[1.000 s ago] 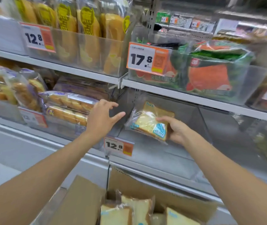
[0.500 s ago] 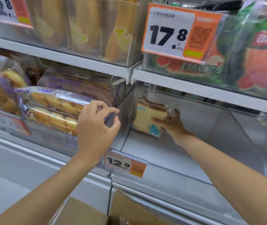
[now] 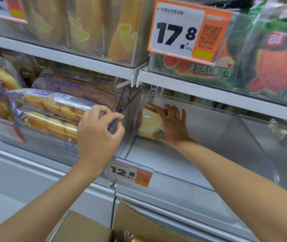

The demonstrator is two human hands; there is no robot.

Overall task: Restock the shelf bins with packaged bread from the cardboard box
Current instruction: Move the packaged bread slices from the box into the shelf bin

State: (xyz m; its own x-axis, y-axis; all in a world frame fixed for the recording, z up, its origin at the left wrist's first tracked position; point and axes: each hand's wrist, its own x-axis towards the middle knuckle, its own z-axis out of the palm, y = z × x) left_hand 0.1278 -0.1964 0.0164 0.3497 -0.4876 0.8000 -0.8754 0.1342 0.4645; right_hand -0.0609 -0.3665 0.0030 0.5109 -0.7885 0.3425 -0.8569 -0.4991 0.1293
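Observation:
A pale sliced-bread package stands at the back left corner of a clear shelf bin. My right hand lies flat on the package's right side, fingers spread, pressing it against the bin's left wall. My left hand pinches the top edge of the clear divider wall between this bin and its left neighbour. The cardboard box shows at the bottom edge, flaps open, with a glimpse of wrapped bread inside.
Left bin holds stacked bags of small rolls. The shelf above carries yellow bread bags and watermelon toast packs. Price tags read 17.8 and 12.8. The upper shelf edge hangs low over the bin.
My right hand carried the bread package from the bin's front deep into its back left corner. My left hand closed onto the divider edge. The view moved closer to the shelf.

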